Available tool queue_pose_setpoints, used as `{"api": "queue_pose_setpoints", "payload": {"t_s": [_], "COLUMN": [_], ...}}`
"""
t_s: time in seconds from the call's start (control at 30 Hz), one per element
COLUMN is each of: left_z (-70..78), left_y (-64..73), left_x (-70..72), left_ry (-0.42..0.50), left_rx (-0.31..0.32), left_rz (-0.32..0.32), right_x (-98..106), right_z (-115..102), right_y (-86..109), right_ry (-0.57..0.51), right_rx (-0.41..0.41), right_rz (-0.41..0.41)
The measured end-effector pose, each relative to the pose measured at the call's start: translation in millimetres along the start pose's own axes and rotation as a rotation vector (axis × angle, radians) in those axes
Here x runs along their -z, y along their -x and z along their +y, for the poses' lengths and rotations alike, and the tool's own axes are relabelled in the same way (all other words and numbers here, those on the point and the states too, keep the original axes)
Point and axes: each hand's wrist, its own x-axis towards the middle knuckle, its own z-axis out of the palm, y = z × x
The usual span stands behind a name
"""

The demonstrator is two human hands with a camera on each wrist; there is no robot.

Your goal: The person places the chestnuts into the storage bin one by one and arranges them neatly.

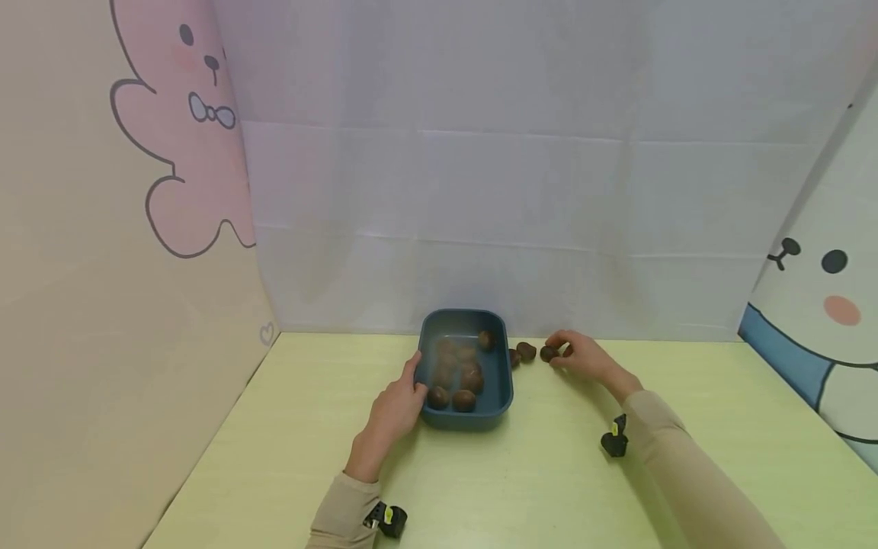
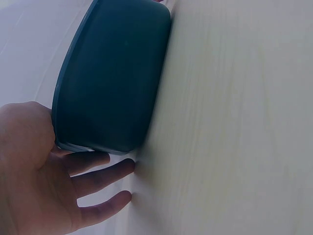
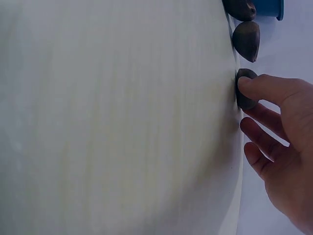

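A dark blue plastic bin stands on the table with several brown chestnuts in it. My left hand holds the bin at its left side, the thumb at the rim. In the left wrist view, the other fingers spread below the bin's wall. Right of the bin, my right hand pinches a chestnut on the table between thumb and forefinger. Another dark brown piece shows by its fingers in the head view. Two loose chestnuts lie between this hand and the bin.
The pale yellow-green table ends at a white sheet right behind the bin. Side panels bear a pink cartoon bear at left and a white cartoon animal at right. Each sleeve carries a small black wrist camera.
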Motion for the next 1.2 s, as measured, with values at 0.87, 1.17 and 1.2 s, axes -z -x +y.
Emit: {"api": "queue_pose_setpoints", "payload": {"t_s": [0.87, 1.17, 1.2], "left_z": [-0.4, 0.2, 0.2], "left_y": [3.1, 1.9, 2.1], "left_x": [2.1, 0.8, 0.8], "left_ry": [0.0, -0.003, -0.006], "left_rx": [-0.008, -0.013, -0.015], "left_rz": [0.009, 0.01, 0.011], "right_x": [10.1, 4.5, 3.2], "right_z": [-58.8, -83.7, -85.8], "right_y": [-0.3, -7.0, -8.0], "right_ry": [0.073, 0.06, 0.062], "right_rx": [0.189, 0.259, 0.266], "right_rz": [0.13, 0.119, 0.115]}}
